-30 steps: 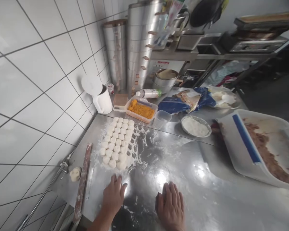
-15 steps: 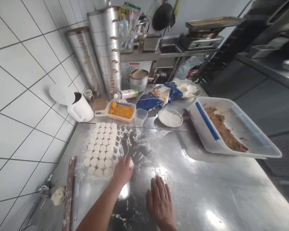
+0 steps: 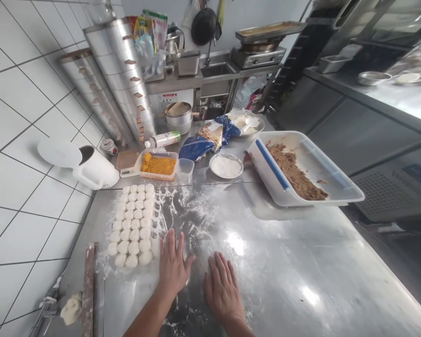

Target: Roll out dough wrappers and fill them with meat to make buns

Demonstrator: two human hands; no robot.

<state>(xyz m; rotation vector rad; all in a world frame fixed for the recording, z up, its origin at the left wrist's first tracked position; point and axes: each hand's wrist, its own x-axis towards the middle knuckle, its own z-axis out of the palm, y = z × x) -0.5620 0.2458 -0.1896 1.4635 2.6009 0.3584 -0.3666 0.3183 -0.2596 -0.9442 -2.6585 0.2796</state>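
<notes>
My left hand (image 3: pixel 173 264) lies flat on the floured steel table (image 3: pixel 284 271), fingers spread, just right of the nearest row of small white dough pieces (image 3: pixel 133 224). Whether anything lies under its palm is hidden. My right hand (image 3: pixel 222 290) rests flat beside it, fingers stretched, holding nothing. The dough pieces sit in neat rows on flour at the table's left. A floured wooden rolling pin (image 3: pixel 89 290) lies left of them, with a dough lump (image 3: pixel 71 309) by the wall.
At the back stand a white kettle (image 3: pixel 94 171), a tub of orange filling (image 3: pixel 157 165), a clear cup (image 3: pixel 185 169), a flour bowl (image 3: pixel 226 166) and a blue bag (image 3: pixel 205 140). A white tub with brown filling (image 3: pixel 337 187) overhangs the right. Metal steamer stacks (image 3: pixel 126 79) line the tiled wall.
My left hand reached forward to the near end of the dough rows, then came back and flattened on the table. My right hand stayed flat. The view swung right.
</notes>
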